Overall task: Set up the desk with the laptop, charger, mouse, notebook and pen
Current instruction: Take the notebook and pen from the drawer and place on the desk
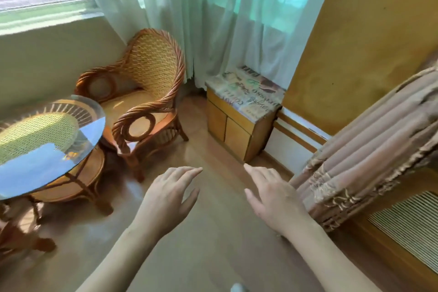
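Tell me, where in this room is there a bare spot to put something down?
The round glass-topped rattan table beside the woven rattan armchair shows bare glass. The small wooden cabinet, covered with a printed cloth, has a bare top too. Wooden floor lies open between armchair and cabinet, under the empty left hand and right hand. The draped pinkish fabric crowds the right.

A wicker armchair (144, 92) stands in the corner beside a round glass-topped table (47, 147). A small wooden cabinet (234, 130) with a printed cloth (248, 90) on top sits under sheer curtains (213, 19). A ruffled fabric cover (369, 156) hangs at right.
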